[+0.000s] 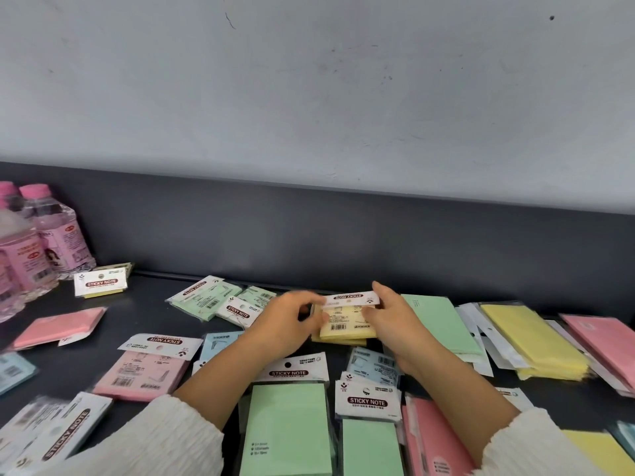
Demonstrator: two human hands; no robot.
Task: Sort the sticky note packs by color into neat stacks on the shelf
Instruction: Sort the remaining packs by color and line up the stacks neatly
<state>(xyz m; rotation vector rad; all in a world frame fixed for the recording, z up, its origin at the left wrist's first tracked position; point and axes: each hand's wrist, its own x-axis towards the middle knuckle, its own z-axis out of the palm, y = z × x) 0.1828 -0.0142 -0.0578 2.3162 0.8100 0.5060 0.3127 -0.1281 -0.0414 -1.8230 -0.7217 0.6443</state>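
— Nearest lot first, then left to right?

— Entered. Large green pack (pixel 287 427), face up at the near edge, lying between two white sleeves (pixel 144 438). Just beside it on the right: a smaller green pack (pixel 369 444), then a near pink pack (pixel 429 441).

— Far left?

— Two pink-capped bottles (pixel 58 235), upright against the back panel. Small yellow pack (pixel 100 285) just beside them. Nearer: one flat pink pack (pixel 60 328), a blue pack (pixel 13 371) cut by the left edge, and a pink pack lying back-side up (pixel 144 372). All loose on the dark shelf (pixel 147 304).

— Centre?

— Green packs (pixel 206 298), overlapping, far side. Then the left hand (pixel 288 324): fingers curled onto the left edge of the held yellow pack (pixel 347 324), though they are blurred. That pack is back-side up, barcode showing, header card toward the far side, over more yellow underneath; whether it rests on that or is just above it, I cannot tell. Right hand (pixel 395 324): thumb on the header card, fingers clamped on the pack's right edge. A blue barcode pack (pixel 372 364) lies just near of it.

— Right?

— Long green pack (pixel 439 321), partly behind the right hand. Long yellow stack (pixel 532 338) beside it. Long pink packs (pixel 604 341) at the right edge.
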